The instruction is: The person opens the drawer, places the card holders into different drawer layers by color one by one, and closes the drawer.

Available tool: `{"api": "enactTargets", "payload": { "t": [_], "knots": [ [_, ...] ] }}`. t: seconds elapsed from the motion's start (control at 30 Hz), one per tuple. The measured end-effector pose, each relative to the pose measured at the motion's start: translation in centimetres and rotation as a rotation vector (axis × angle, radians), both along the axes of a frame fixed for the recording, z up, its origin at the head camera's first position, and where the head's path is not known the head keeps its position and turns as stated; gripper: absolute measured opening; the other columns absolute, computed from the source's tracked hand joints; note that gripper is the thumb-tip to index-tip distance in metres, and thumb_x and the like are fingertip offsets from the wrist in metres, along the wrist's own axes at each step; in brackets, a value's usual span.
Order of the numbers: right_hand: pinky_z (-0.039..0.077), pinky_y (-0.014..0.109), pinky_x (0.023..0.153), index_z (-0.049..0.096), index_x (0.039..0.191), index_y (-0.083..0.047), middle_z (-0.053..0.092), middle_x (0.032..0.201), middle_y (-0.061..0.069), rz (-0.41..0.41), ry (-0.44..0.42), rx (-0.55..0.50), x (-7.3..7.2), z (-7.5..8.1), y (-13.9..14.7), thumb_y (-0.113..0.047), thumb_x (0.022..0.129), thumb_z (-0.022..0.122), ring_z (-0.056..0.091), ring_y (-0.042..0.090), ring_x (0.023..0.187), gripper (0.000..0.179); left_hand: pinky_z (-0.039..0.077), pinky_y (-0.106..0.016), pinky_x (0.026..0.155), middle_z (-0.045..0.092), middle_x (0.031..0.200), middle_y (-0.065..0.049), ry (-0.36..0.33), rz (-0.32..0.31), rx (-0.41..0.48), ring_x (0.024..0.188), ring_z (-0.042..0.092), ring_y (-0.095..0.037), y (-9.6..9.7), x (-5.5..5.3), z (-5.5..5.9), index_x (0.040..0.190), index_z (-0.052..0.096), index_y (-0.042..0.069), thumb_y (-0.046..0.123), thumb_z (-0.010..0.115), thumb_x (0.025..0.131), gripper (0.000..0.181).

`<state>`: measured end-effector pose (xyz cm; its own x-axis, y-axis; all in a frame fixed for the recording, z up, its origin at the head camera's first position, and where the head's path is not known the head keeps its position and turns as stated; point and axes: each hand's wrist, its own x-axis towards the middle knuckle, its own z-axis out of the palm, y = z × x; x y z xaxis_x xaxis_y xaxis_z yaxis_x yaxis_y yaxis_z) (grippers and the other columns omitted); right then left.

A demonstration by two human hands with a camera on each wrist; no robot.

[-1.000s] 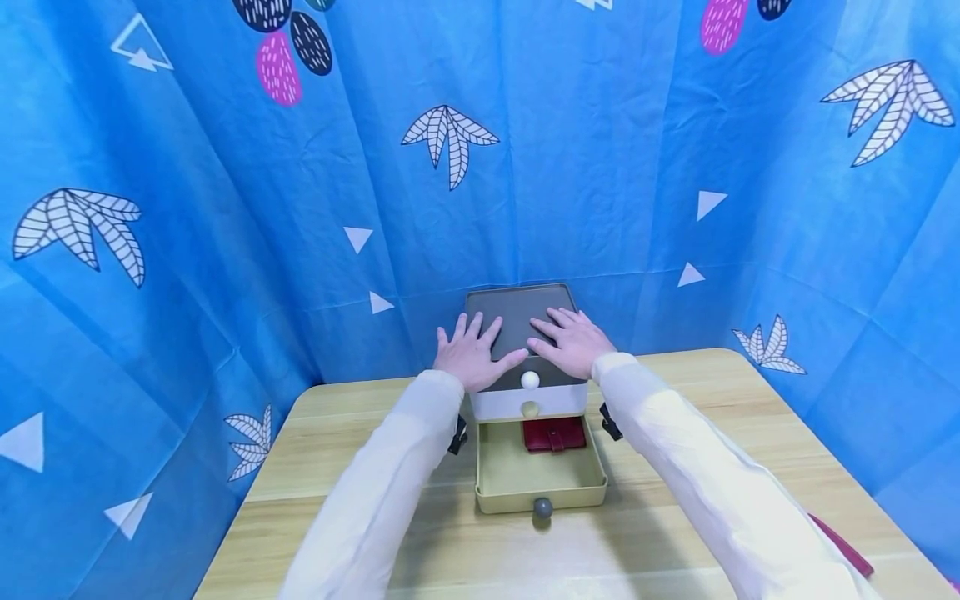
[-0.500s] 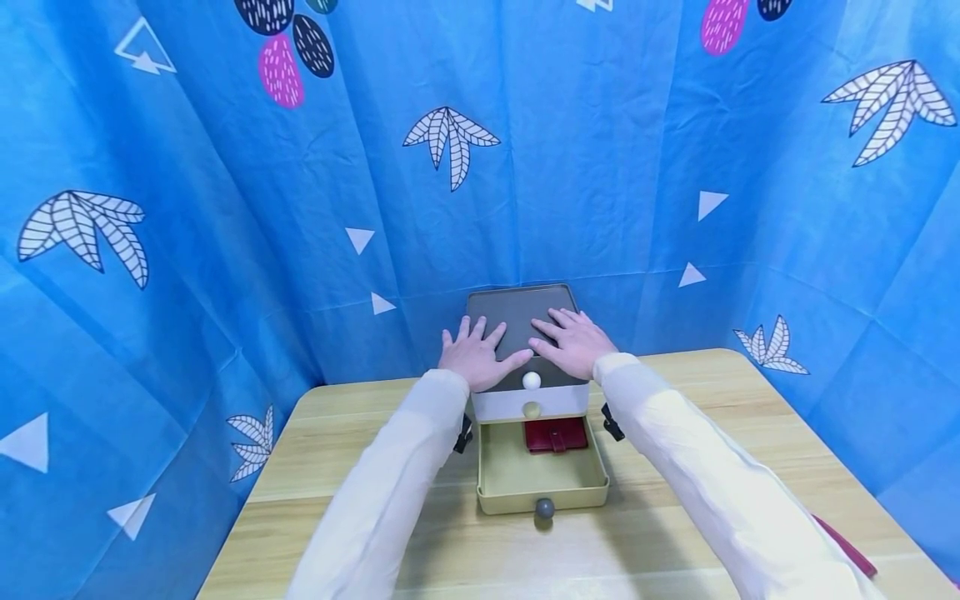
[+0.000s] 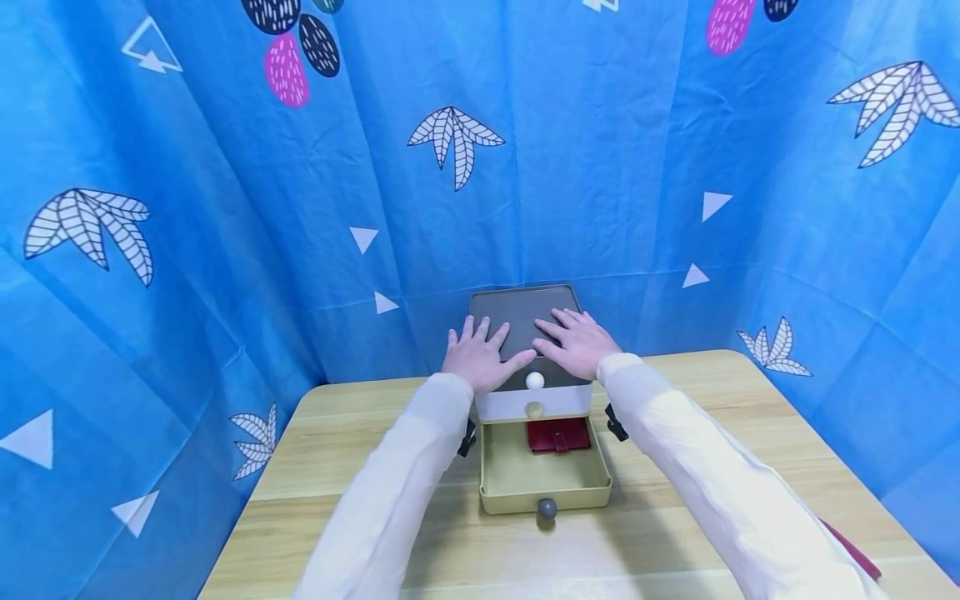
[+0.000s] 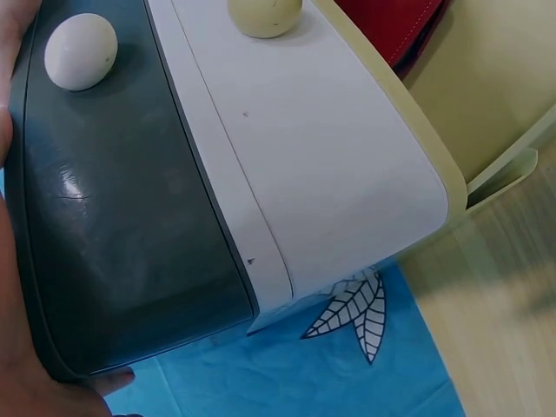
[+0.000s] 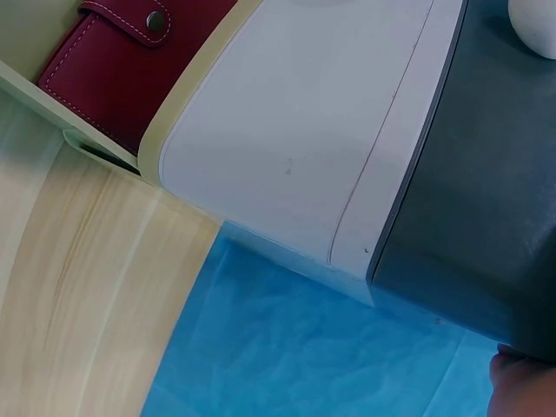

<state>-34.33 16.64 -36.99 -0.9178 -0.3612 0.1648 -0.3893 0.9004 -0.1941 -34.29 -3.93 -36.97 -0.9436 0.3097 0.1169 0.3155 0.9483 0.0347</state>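
A small stacked drawer box (image 3: pixel 517 312) stands at the back of the table, with a dark grey top tier, a white middle tier (image 4: pixel 339 148) and a cream bottom drawer (image 3: pixel 517 479) pulled out. Inside that drawer, toward the back right, lies a dark red wallet (image 3: pixel 558 435) with a snap strap. My left hand (image 3: pixel 477 358) rests with spread fingers on the left of the box's top. On the right of the same top lies my right hand (image 3: pixel 577 343), fingers also spread. Both hold nothing.
Round knobs mark the tiers: white (image 3: pixel 535 380), cream (image 3: pixel 534 410) and grey (image 3: pixel 547 508). A thin dark red item (image 3: pixel 851 550) lies at the table's right, partly behind my right sleeve. A blue patterned curtain (image 3: pixel 600 167) surrounds the wooden table (image 3: pixel 337 467).
The whole view has shifted slightly, so everything sits a little further right. Both hands stay on the box's top, and the drawer and wallet have not visibly moved.
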Motion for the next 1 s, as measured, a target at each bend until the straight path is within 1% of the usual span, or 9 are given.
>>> {"api": "enactTargets", "payload": {
  "t": [0.2,0.43,0.8,1.0],
  "knots": [
    [0.003,0.046,0.105,0.031,0.139,-0.025,0.02,0.145,0.009,0.005,0.008,0.006,-0.14,-0.08,0.15,-0.065,0.086,0.019,0.012,0.028,0.133,0.067,0.006,-0.056,0.101,0.016,0.146,-0.007,0.0,-0.002,-0.001,0.132,0.002,-0.034,0.08,0.1,0.02,0.141,0.02,0.031,0.084,0.006,0.067,0.092],
    [0.003,0.045,0.105,0.031,0.139,-0.026,0.02,0.145,0.009,0.004,0.009,0.002,-0.34,-0.07,0.23,-0.067,0.085,0.017,0.012,0.028,0.133,0.07,0.005,-0.056,0.101,0.015,0.146,-0.007,-0.006,0.001,0.008,0.133,-0.001,-0.033,0.09,-0.27,-0.17,0.141,0.019,0.032,0.084,0.005,0.067,0.092],
    [0.004,0.044,0.105,0.035,0.137,-0.025,0.023,0.144,0.009,0.0,0.012,-0.043,-0.05,0.1,0.09,-0.065,0.086,0.024,0.013,0.027,0.132,0.066,0.007,-0.055,0.101,0.016,0.146,-0.007,-0.011,0.003,-0.006,0.133,0.001,-0.034,0.03,0.01,0.17,0.141,0.019,0.032,0.083,0.007,0.068,0.091],
    [0.004,0.045,0.105,0.036,0.137,-0.023,0.024,0.143,0.011,0.006,0.015,-0.057,-0.04,0.17,0.13,-0.066,0.085,0.024,0.015,0.029,0.132,0.069,0.005,-0.056,0.101,0.014,0.147,-0.007,-0.03,0.0,-0.002,0.132,-0.002,-0.033,0.06,-0.02,0.24,0.142,0.017,0.032,0.084,0.006,0.067,0.092]
  ]
}}
